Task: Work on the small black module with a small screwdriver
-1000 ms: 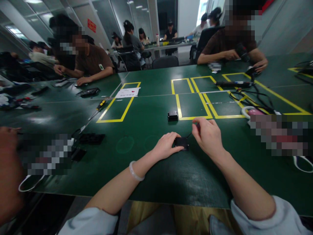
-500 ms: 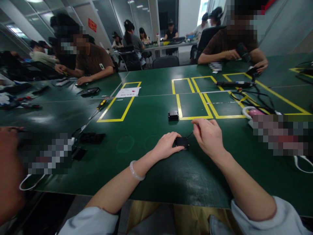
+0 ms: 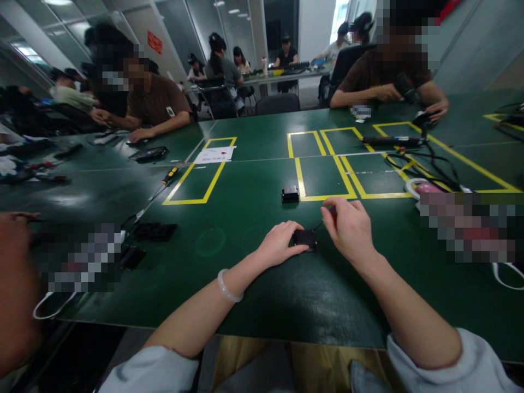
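My left hand grips a small black rectangular block from its left side, thumb along the near edge, and the block rests on the green table. Over to its right, my right hand is closed around the dark handle of a screwdriver. The thin shaft slants down to the block's far right corner; the exact contact of its tip is too small to make out. A second black block stands farther back, touched by neither hand.
Yellow tape outlines mark the green table. On the left lie a yellow-and-black screwdriver, a paper label and dark parts. Cables and a power strip fill the right. Other people sit across and at my left.
My right fingers have turned slightly, so more of the dark screwdriver handle shows above them. My left hand and the block stay in place.
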Action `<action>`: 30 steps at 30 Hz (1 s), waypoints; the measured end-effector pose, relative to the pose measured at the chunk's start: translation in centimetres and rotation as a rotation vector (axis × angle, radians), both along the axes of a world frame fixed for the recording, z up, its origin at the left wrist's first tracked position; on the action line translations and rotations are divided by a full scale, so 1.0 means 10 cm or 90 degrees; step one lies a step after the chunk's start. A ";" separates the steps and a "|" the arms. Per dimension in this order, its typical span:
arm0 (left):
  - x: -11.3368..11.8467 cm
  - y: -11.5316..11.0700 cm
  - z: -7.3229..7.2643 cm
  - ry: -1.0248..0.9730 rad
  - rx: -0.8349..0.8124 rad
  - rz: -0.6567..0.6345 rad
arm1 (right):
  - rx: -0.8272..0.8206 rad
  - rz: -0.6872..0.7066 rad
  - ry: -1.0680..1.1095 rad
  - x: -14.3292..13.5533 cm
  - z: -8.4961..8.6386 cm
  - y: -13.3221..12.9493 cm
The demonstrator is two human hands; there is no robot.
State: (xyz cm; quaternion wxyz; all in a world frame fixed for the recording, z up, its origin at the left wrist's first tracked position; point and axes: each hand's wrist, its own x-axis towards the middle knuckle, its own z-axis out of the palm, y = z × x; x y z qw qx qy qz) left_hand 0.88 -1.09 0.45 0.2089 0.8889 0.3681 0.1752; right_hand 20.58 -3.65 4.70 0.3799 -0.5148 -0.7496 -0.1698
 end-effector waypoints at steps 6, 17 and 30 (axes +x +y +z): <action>0.00 0.00 0.00 0.001 -0.001 -0.001 | -0.014 0.017 -0.011 0.00 0.02 -0.01; 0.00 -0.01 0.00 0.001 -0.005 0.003 | -0.013 -0.004 -0.024 -0.01 0.00 -0.01; 0.00 0.00 -0.01 0.001 -0.003 0.001 | -0.036 0.004 -0.022 -0.01 0.03 -0.02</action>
